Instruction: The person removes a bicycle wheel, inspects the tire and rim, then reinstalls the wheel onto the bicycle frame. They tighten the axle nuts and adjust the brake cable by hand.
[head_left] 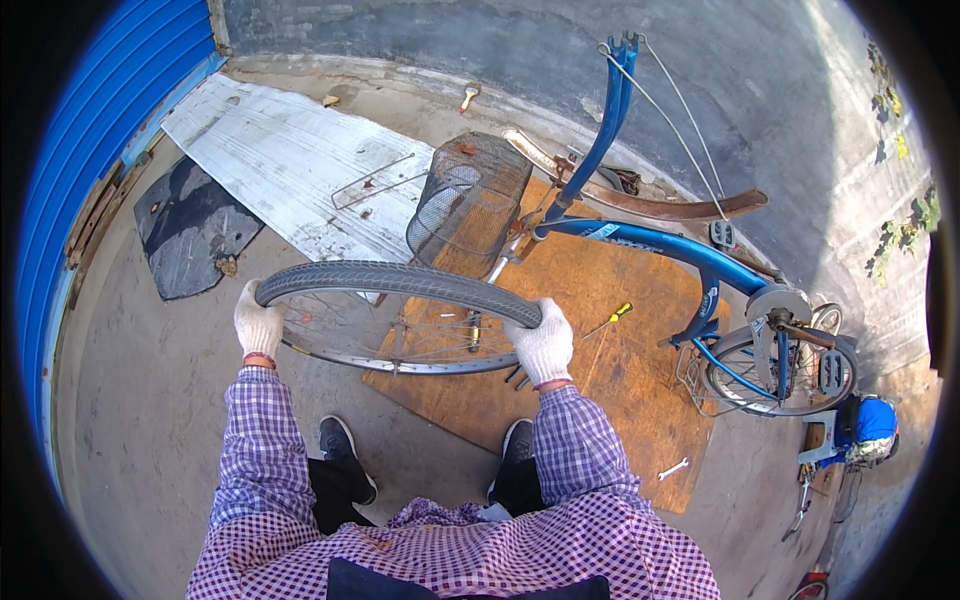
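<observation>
Head view: a bicycle wheel (400, 315) with its tyre on is held level in front of the body, gripped at its left rim by the gloved left hand (258, 325) and at its right rim by the gloved right hand (543, 343), both clenched around the tyre. Beyond it, an upturned blue bicycle frame (640, 240) with a wire basket (468, 200) is seen on a brown board (600, 370) laid on the concrete floor (140, 400). A screwdriver (612, 318) and a spanner (673, 468) are seen on the board, a white sheet (290, 160) beside a grey wall (480, 45).
</observation>
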